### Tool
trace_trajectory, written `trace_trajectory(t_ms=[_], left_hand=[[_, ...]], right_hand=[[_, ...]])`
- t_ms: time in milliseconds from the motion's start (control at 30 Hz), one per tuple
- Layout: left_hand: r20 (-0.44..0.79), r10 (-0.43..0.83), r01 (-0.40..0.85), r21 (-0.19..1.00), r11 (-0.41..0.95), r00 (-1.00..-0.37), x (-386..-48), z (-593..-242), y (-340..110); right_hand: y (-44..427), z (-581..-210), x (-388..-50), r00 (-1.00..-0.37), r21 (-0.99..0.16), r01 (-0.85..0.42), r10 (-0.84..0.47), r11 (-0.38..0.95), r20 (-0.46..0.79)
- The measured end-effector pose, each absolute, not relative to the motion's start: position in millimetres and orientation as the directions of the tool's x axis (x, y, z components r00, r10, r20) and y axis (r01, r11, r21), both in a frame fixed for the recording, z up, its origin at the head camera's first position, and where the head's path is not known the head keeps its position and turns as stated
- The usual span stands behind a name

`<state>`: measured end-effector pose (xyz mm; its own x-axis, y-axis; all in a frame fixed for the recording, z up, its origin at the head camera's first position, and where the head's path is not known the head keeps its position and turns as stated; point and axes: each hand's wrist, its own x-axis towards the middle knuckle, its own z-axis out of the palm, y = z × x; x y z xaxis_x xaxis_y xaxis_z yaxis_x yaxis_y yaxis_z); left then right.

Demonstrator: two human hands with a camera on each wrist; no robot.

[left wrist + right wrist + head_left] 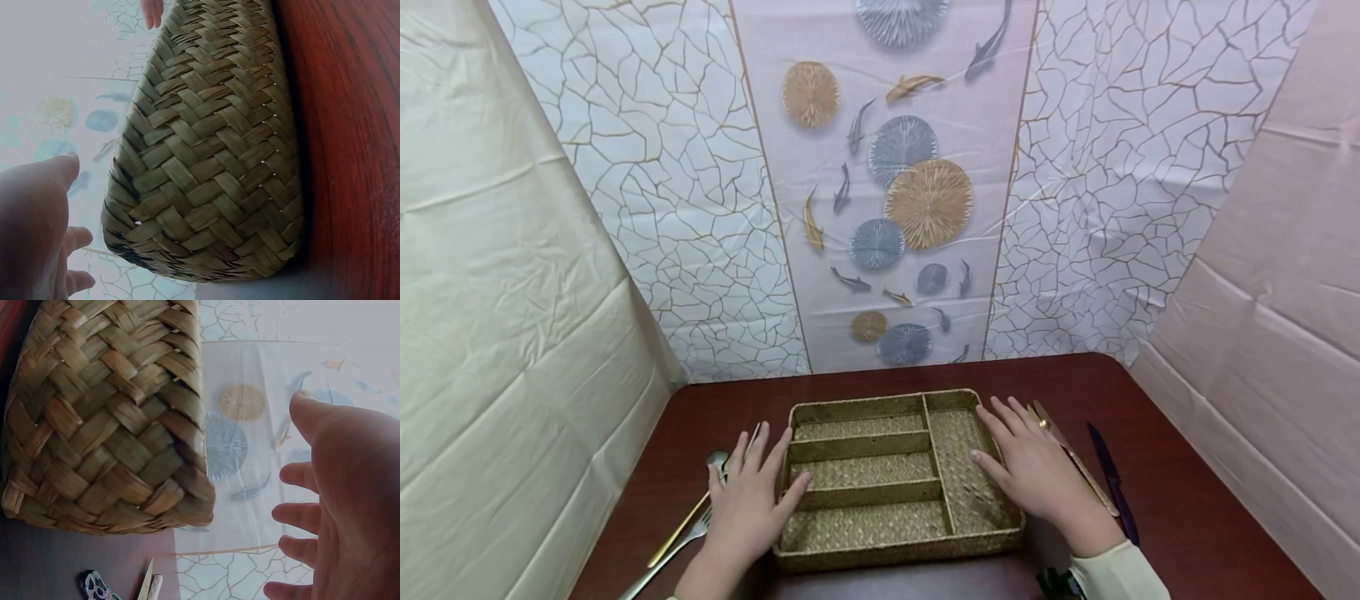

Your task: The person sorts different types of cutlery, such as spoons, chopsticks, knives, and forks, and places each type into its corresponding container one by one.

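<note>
A woven tray [895, 554] with several compartments lies on the table; its woven wall [212, 144] fills much of the left wrist view. My left hand [745, 508] hovers at the tray's left edge, fingers spread, holding nothing. Over the right side my right hand [1041, 471] is likewise spread, its thumb above the long right compartment. The right wrist view shows that hand [350, 494] apart from the tray's wall [112, 425]. Whether any fingertip touches the rim cannot be told. The tray's compartments hold nothing visible.
Left of the tray lie a gold-handled spoon [681, 529] and a silver fork [700, 525], partly behind my left hand. On the right are slim gold cutlery [1086, 475] and a dark purple knife [1108, 471]. Patterned cloth [895, 192] hangs behind the table.
</note>
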<state>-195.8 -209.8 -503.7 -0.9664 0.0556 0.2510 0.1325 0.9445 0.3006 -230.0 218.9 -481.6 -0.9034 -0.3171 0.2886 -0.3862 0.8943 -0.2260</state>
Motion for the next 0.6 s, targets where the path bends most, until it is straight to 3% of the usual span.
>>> trace_trajectory(t_ms=[600], left_hand=[[0.241,0.042,0.129,0.361,0.924,-0.970,-193.8,-506.7,-216.6]], right_hand=[[219.3,-473.4,-232.2,-0.909,-0.235,-0.373,-0.303,0.897,0.286]])
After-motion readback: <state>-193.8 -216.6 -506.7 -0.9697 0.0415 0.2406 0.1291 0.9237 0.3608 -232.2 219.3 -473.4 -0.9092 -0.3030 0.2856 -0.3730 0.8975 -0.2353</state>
